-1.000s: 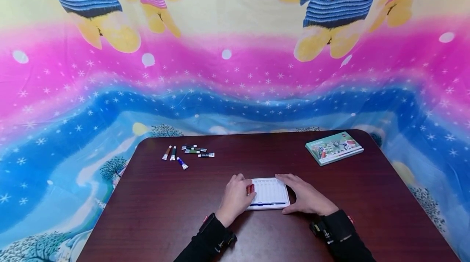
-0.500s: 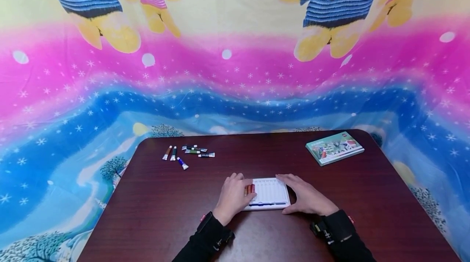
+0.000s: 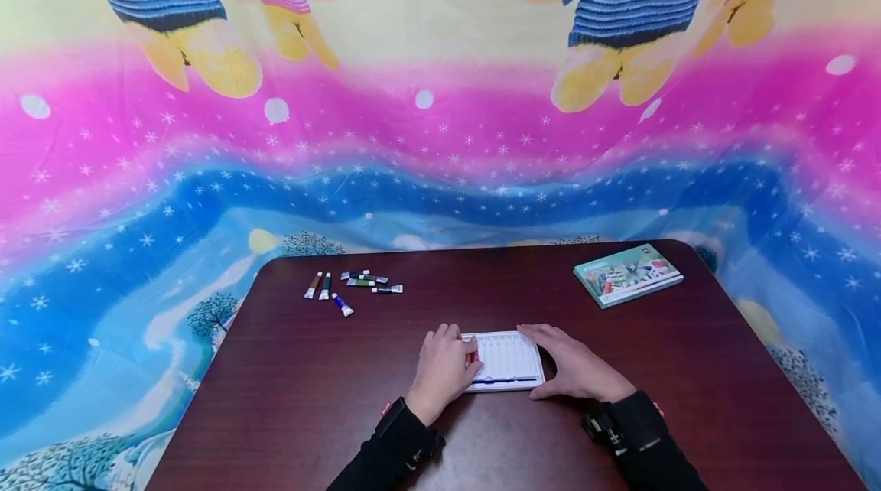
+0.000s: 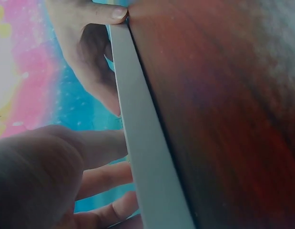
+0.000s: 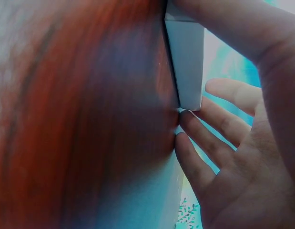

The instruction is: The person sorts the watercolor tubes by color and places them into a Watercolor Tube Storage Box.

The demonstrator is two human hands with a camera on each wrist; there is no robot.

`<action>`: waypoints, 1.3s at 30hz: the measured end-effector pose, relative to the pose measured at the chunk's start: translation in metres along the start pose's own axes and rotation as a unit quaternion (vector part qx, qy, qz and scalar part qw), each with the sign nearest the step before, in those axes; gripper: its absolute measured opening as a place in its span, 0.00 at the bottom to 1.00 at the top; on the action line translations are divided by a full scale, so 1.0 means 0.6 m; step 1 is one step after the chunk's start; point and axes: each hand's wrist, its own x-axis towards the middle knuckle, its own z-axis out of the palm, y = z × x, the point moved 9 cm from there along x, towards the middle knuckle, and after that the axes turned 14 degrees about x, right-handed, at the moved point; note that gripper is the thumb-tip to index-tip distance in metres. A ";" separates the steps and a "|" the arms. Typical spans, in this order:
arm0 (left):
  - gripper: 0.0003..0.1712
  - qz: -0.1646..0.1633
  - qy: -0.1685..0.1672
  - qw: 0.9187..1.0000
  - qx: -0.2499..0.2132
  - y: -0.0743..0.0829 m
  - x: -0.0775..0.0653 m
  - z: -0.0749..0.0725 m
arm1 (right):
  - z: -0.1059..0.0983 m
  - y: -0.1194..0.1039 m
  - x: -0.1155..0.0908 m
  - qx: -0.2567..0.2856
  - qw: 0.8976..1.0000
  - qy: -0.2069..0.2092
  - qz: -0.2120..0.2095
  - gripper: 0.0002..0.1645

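A white plastic tray [image 3: 509, 357] with narrow slots lies on the table, a dark blue brush-like stick [image 3: 505, 381] along its near side. My left hand [image 3: 439, 369] reaches over the tray's left part, its thumb and fingers about a small red paint tube [image 3: 473, 354]; the palm hides most of that end. In the left wrist view, the fingers [image 4: 106, 181] reach over the tray's pale side wall [image 4: 147, 138]. My right hand [image 3: 578, 369] holds the tray's right end between thumb and fingers. The right wrist view shows its fingers [image 5: 209, 138] spread around the tray's corner [image 5: 188, 67].
Several paint tubes [image 3: 361, 283] lie loose at the back left of the dark wooden table [image 3: 310, 399], with a blue one [image 3: 342, 305] nearest. A green illustrated box [image 3: 628, 275] lies at the back right. A printed cloth [image 3: 427, 147] hangs behind the table.
My left hand has shifted slightly left, then back right over the tray, and less of the red tubes shows now. The right hand and the tray have stayed in place.
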 end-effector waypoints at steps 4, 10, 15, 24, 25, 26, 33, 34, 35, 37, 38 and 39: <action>0.20 -0.004 0.007 1.000 0.012 0.000 0.000 -0.002 | -0.001 -0.002 0.000 -0.002 1.000 -0.002 -0.001 0.64; 0.23 -0.011 -0.002 1.000 -0.007 -0.006 0.002 0.000 | -0.001 -0.001 0.000 -0.003 1.000 -0.002 0.002 0.65; 0.29 -0.014 -0.043 0.997 -0.055 -0.017 0.004 0.006 | -0.001 0.001 0.000 0.002 1.000 -0.002 0.005 0.65; 0.46 0.021 -0.134 0.980 -0.144 -0.065 0.010 0.017 | 0.000 0.003 -0.001 0.010 1.000 -0.002 0.015 0.65; 0.45 0.020 -0.125 0.981 -0.149 -0.080 0.012 0.017 | 0.001 0.003 -0.001 0.011 1.000 -0.002 0.016 0.65; 0.44 0.011 -0.114 0.982 -0.152 -0.099 0.014 0.017 | 0.001 0.003 -0.001 0.010 1.000 -0.001 0.016 0.65; 0.29 -0.120 -0.028 0.989 -0.082 -0.258 -0.002 0.034 | 0.001 0.000 -0.002 0.013 1.000 -0.005 0.012 0.65; 0.29 -0.140 -0.028 0.987 -0.073 -0.277 -0.008 0.037 | 0.001 0.000 -0.003 0.013 1.000 -0.005 0.012 0.65; 0.29 -0.158 -0.032 0.985 -0.066 -0.293 -0.015 0.041 | 0.001 -0.001 -0.003 0.013 1.000 -0.005 0.012 0.65; 0.28 -0.187 -0.045 0.979 -0.060 -0.318 -0.027 0.050 | 0.000 -0.001 -0.003 0.014 1.000 -0.005 0.012 0.65; 0.28 -0.199 -0.052 0.977 -0.060 -0.327 -0.032 0.053 | 0.000 -0.001 -0.003 0.014 1.000 -0.004 0.012 0.65; 0.28 -0.208 -0.055 0.975 -0.063 -0.334 -0.035 0.055 | 0.000 -0.001 -0.003 0.014 1.000 -0.004 0.012 0.65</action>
